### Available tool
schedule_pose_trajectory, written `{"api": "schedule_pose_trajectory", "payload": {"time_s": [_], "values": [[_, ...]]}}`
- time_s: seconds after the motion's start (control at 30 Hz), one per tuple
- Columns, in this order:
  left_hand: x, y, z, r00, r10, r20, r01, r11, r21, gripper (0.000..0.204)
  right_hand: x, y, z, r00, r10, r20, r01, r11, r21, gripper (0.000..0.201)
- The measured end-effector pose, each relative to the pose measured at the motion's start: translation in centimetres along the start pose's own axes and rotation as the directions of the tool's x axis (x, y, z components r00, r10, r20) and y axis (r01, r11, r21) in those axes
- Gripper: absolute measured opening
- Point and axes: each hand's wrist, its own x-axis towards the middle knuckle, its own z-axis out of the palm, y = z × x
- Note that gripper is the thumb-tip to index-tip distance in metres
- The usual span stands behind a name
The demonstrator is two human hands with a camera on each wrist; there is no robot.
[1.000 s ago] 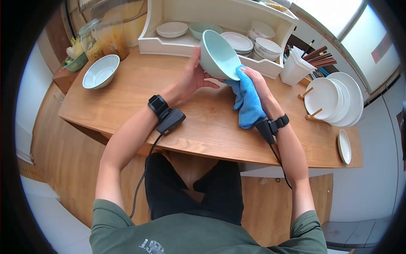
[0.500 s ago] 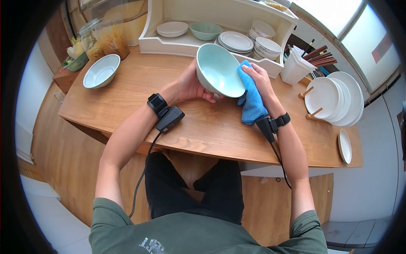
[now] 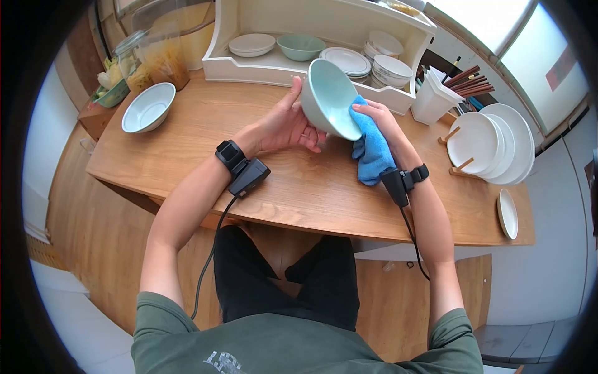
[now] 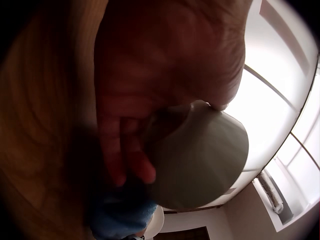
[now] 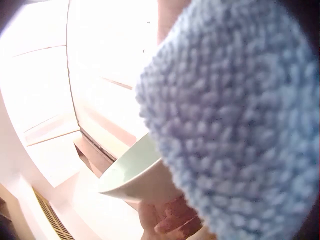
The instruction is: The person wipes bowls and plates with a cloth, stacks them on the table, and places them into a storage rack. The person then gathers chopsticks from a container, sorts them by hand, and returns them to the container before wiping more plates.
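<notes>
A pale green bowl [image 3: 333, 100] is held tilted above the wooden table, its inside turned toward the right. My left hand [image 3: 288, 124] grips it from the left, thumb up along the outer wall and fingers under the base. In the left wrist view, the bowl [image 4: 205, 155] shows its outside beyond the palm. My right hand [image 3: 381, 123] pinches a blue cloth [image 3: 372, 149] over the bowl's right rim, thumb on top. The cloth [image 5: 235, 115] fills much of the right wrist view and hides most of that hand's fingers.
A white bowl [image 3: 148, 108] sits at the table's left. Behind stands a white shelf [image 3: 249, 70] with plates and bowls. On the right are a chopstick holder [image 3: 431, 100], a rack of upright plates [image 3: 476, 146] and a small oval dish [image 3: 507, 214].
The bowl was lowered toward me with its inside facing up, then tipped again to face right. The cloth stays at its right rim, moving with the right hand.
</notes>
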Motion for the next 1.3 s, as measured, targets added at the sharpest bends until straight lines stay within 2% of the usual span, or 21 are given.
{"api": "schedule_pose_trajectory", "payload": {"time_s": [0.03, 0.1, 0.13, 0.2, 0.23, 0.3, 0.43, 0.57, 0.67, 0.7, 0.77, 0.83, 0.93, 0.97, 1.0, 1.03, 1.07, 1.1, 1.17, 1.23, 1.3], "values": [[0.3, -0.1, -0.5, 1.0, -0.001, 0.0, 0.001, 1.0, 0.001, 0.085, 0.0, 0.0, 0.0, 1.0, 0.0, -0.001, 0.0, 1.0, 0.001, 0.034], [0.8, -0.1, -1.0, 0.998, 0.067, -0.008, -0.064, 0.982, 0.175, 0.083, -0.3, -0.2, 0.0, 0.995, 0.102, 0.015, -0.103, 0.99, 0.093, 0.036], [0.7, -0.1, -0.9, 0.998, 0.067, -0.008, -0.065, 0.982, 0.175, 0.083, -0.5, -0.4, 0.3, 0.988, 0.149, 0.04, -0.152, 0.98, 0.126, 0.037], [0.5, -0.2, -0.1, 0.97, 0.189, -0.151, -0.129, 0.931, 0.342, 0.079, -0.9, -0.7, 1.2, 0.988, 0.148, 0.048, -0.153, 0.982, 0.113, 0.035], [0.4, 0.0, 0.5, 0.97, 0.189, -0.153, -0.128, 0.931, 0.341, 0.079, -1.1, -0.7, 1.6, 0.987, 0.148, 0.056, -0.153, 0.983, 0.101, 0.033], [0.5, 0.2, 1.5, 0.896, 0.363, -0.256, -0.265, 0.899, 0.348, 0.08, -1.1, -0.4, 2.1, 0.993, 0.107, 0.048, -0.112, 0.988, 0.103, 0.033], [0.5, 0.5, 0.5, 0.898, 0.356, -0.257, -0.294, 0.922, 0.251, 0.08, -1.2, -0.5, 2.4, 0.998, 0.046, 0.042, -0.048, 0.998, 0.045, 0.035], [0.1, 0.6, 0.2, 0.919, 0.276, -0.28, -0.242, 0.959, 0.149, 0.08, -1.4, -0.8, 2.3, 0.993, 0.098, 0.072, -0.096, 0.995, -0.039, 0.035], [0.3, 0.2, 0.3, 0.934, 0.215, -0.286, -0.197, 0.976, 0.089, 0.078, -0.8, 0.0, 1.9, 0.998, 0.045, 0.052, -0.045, 0.999, 0.004, 0.034], [0.4, 0.1, 0.5, 0.938, 0.173, -0.299, -0.159, 0.985, 0.069, 0.077, -0.7, 0.1, 1.6, 1.0, 0.016, 0.026, -0.014, 0.999, -0.049, 0.034], [0.2, 0.2, 0.9, 0.936, 0.158, -0.316, -0.114, 0.981, 0.154, 0.085, -0.3, 0.6, 1.0, 1.0, -0.015, -0.001, 0.015, 0.995, -0.102, 0.033], [0.0, 0.4, -0.6, 0.999, -0.018, -0.046, 0.019, 1.0, 0.025, 0.078, -0.1, 0.7, 0.9, 0.995, -0.089, -0.046, 0.081, 0.983, -0.162, 0.033], [-0.1, 0.1, -0.9, 0.988, -0.078, -0.132, 0.074, 0.997, -0.034, 0.078, -0.3, 0.3, 0.5, 0.971, -0.156, -0.182, 0.125, 0.978, -0.17, 0.034], [-0.1, 0.1, -0.9, 0.988, -0.076, -0.134, 0.072, 0.997, -0.033, 0.078, 0.1, 0.5, 0.2, 0.971, -0.156, -0.179, 0.126, 0.977, -0.17, 0.034], [-0.2, 0.0, -0.5, 0.984, -0.088, -0.155, 0.089, 0.996, 0.003, 0.076, 0.5, 0.5, 0.0, 0.894, -0.289, -0.343, 0.243, 0.955, -0.172, 0.032], [-0.2, 0.0, -0.1, 0.98, -0.099, -0.175, 0.107, 0.993, 0.038, 0.074, 0.8, 0.6, -0.4, 0.77, -0.402, -0.495, 0.353, 0.915, -0.194, 0.031], [-0.2, 0.0, 0.3, 0.98, -0.098, -0.174, 0.106, 0.994, 0.038, 0.074, 0.8, 0.6, -0.9, 0.687, -0.46, -0.563, 0.408, 0.885, -0.225, 0.034], [-0.3, 0.0, 0.8, 0.977, -0.1, -0.19, 0.119, 0.988, 0.093, 0.078, 0.5, 0.1, -0.5, 0.687, -0.461, -0.561, 0.408, 0.884, -0.227, 0.034], [-0.4, 0.0, 1.3, 0.973, -0.098, -0.21, 0.131, 0.981, 0.146, 0.082, -0.8, -1.1, 0.9, 0.628, -0.459, -0.628, 0.549, 0.834, -0.061, 0.037], [-0.4, 0.0, 1.4, 0.964, -0.15, -0.22, 0.183, 0.973, 0.141, 0.081, -1.3, -1.4, 1.5, 0.64, -0.475, -0.604, 0.56, 0.827, -0.057, 0.039], [-0.1, -0.3, 1.2, 0.964, -0.143, -0.224, 0.184, 0.967, 0.176, 0.082, -1.2, -1.2, 1.6, 0.574, -0.628, -0.525, 0.545, 0.772, -0.327, 0.035]]}}
